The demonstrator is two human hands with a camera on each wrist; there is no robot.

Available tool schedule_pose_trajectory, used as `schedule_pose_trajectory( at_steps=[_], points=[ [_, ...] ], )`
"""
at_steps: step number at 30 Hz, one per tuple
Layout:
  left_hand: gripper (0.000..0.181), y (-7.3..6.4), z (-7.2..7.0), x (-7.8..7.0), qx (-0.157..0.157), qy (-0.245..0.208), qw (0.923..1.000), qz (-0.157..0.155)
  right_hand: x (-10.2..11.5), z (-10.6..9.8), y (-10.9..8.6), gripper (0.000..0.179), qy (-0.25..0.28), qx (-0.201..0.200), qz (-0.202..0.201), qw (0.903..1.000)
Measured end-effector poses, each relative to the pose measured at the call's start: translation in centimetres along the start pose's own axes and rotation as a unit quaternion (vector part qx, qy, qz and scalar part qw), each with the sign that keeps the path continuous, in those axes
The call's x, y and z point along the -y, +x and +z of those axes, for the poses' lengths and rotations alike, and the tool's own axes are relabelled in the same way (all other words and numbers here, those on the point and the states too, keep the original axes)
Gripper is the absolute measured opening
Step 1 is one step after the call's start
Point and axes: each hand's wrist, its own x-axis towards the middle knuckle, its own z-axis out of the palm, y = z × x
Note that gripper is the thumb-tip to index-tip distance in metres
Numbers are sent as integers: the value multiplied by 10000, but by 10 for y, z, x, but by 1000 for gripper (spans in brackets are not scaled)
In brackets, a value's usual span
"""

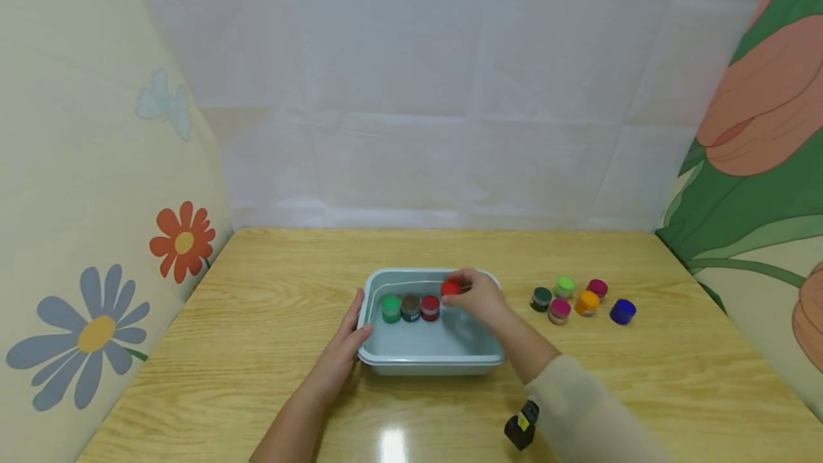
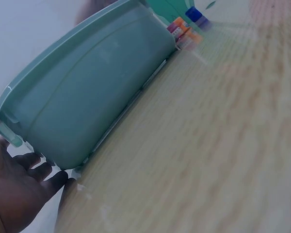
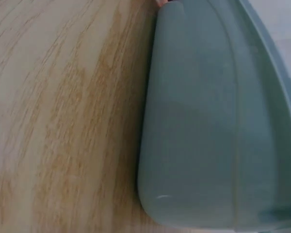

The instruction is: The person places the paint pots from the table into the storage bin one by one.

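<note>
Head view: I see a person at work over a pale blue-green tub [image 1: 431,359] on a wooden counter [image 1: 270,349], both arms reaching forward to it.
Right hand [image 1: 477,296]: crosses the tub's right end, thumb and fingers pinching a red jar [image 1: 451,287].
Red jar: within the tub's rim, toward its back wall and right of its middle, the red top facing up; fingers cover much of the side, so I can't tell whether the base touches the tub's floor or just how the axis leans.
Left hand [image 1: 343,343]: at the tub's left end, fingers spread along the outer wall, thumb at the rim.
Tub's long axis: left to right across the person's front, its mouth facing up.
Jars inside: a green jar [image 1: 391,309], a brown jar [image 1: 410,308] and a dark red jar [image 1: 430,308] stand upright in the tub's left half, their row parallel to its long axis.
Jars outside: right of the tub, a loose cluster of a dark green jar [image 1: 541,299], a light green jar [image 1: 564,286], two magenta jars [image 1: 559,311] and an orange jar [image 1: 587,303], with a blue jar [image 1: 622,311] farthest out.
Right sleeve [image 1: 579,399]: light-coloured, nearer the person than the tub, a small black device [image 1: 521,429] beside it.
Backdrop: white cloth [image 1: 398,91] behind the tub.
</note>
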Motion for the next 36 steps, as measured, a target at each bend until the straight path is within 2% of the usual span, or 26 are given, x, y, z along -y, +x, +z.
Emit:
schedule_pose_trajectory(
  at_steps=[11, 17, 24, 36],
  points=[
    [64, -1, 1, -1, -2, 34, 10000, 59, -4, 7, 5, 42, -647, 89, 197, 9977],
    [64, -1, -1, -1, -15, 65, 9999, 84, -2, 10, 6, 44, -989, 243, 498, 9936],
    [64, 0, -1, 0, -21, 90, 9999, 52, -4, 14, 8, 46, -1355, 228, 441, 9895],
    [64, 1, 0, 0, -13, 130, 9999, 42, -4, 15, 8, 45, -1376, 224, 556, 9887]
  ],
)
